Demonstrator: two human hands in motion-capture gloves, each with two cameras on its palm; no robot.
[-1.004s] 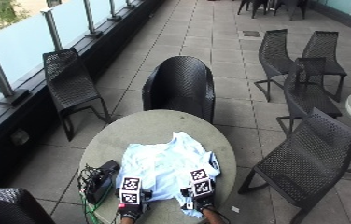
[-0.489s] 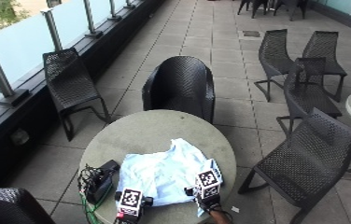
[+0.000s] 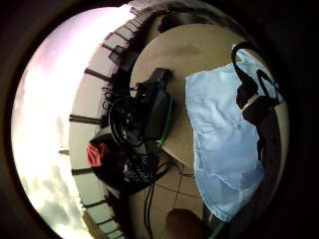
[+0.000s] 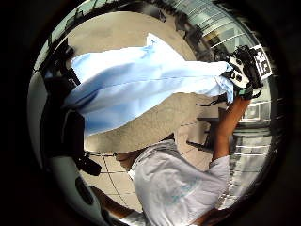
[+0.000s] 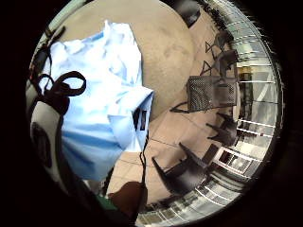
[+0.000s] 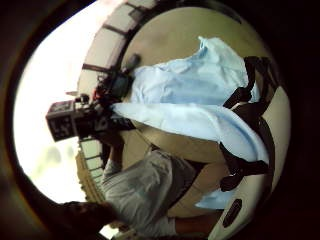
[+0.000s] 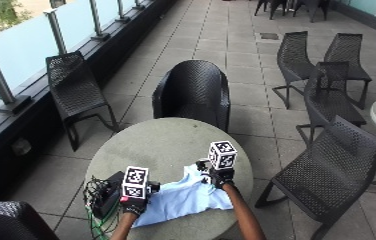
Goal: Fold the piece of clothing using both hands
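Light, soft blue shirt [image 7: 187,199], limp between left hand [image 7: 135,204] and right hand [image 7: 219,176], both pinching its edge; best gripped at corners.

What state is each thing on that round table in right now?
Shirt: light blue, bunched, lifted at two ends, partly on the table.
Left hand: grips one end of the shirt.
Right hand: grips the other end.
Black device: lying beside the shirt, cables attached.
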